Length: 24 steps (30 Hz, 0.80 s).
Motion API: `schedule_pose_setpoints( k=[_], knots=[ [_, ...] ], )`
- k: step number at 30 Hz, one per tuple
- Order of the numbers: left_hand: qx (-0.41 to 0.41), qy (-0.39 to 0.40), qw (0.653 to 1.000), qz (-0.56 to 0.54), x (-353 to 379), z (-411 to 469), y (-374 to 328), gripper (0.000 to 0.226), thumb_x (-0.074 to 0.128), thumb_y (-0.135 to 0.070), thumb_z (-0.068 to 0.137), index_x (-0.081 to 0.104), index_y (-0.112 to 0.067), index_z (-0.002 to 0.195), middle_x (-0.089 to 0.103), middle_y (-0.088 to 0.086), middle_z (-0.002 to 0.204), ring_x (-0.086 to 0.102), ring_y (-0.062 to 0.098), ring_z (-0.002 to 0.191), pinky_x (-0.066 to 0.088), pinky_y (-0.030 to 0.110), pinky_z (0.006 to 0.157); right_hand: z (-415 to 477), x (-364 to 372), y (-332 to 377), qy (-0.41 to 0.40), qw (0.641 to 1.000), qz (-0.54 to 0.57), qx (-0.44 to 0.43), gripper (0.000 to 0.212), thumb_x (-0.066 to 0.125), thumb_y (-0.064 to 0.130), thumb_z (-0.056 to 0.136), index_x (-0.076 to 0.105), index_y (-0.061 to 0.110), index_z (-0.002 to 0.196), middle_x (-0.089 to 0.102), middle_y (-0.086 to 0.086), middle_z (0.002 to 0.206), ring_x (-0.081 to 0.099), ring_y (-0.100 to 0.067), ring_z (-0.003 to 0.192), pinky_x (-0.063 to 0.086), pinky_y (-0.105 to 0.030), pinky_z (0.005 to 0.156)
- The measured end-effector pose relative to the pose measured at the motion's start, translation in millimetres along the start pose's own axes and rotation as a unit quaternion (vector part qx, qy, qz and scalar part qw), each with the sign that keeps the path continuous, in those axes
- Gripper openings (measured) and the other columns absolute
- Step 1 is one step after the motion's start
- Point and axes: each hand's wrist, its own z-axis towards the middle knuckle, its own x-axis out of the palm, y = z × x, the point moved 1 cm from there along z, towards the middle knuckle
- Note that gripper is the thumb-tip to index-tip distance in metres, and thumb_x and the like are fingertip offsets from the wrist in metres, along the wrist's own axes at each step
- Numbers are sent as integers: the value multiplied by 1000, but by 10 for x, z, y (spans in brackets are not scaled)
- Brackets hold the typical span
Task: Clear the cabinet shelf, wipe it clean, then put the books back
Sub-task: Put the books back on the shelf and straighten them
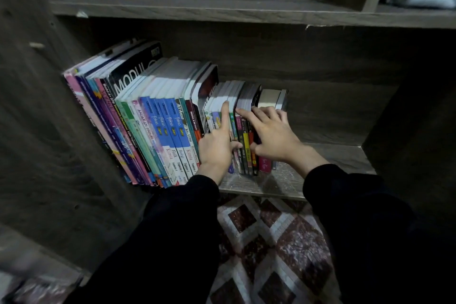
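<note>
Small books (245, 158) stand upright, spines toward you (row's right end), under your right hand (274, 136), its fingers spread and unclenched; left hand (217, 148) touches with one straight finger.

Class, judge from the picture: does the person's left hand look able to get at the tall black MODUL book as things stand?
Probably yes. The left hand only touches the small books and the MODUL book stands unblocked further left.
</note>
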Motion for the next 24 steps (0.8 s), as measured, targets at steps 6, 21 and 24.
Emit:
schedule_pose_setpoints(
  k=[6, 21, 24],
  knots=[
    [22, 2, 1000, 0, 15, 28, 33, 103, 63, -35, 89, -19, -20, 149, 66, 7, 78, 57, 19, 60, 42, 30, 55, -2, -5, 2, 4, 1000, 0, -3, 87, 59, 32, 80, 7, 35, 151, 26, -12, 153, 22, -27, 134, 9, -41, 109],
    [62, -82, 993, -56, -129, -38, -75, 94, 68, -33, 86, 3, -18, 153, 52, 12, 121, 57, 19, 88, 48, 29, 72, -60, -64, 0, -93, 948, 273, 136, 90, 62, 6, 78, 14, 27, 151, 14, -10, 158, 8, -28, 144, 14, -48, 117],
    [160, -146, 976, 26, -162, 8, -122, 90, 67, -37, 85, 11, -16, 152, 36, 11, 140, 37, 23, 127, 35, 31, 103, -125, 122, -49, -79, 899, 345, 257, 96, 64, 3, 79, 7, 28, 152, 7, -15, 159, 9, -34, 144, 17, -48, 115]
  ],
)
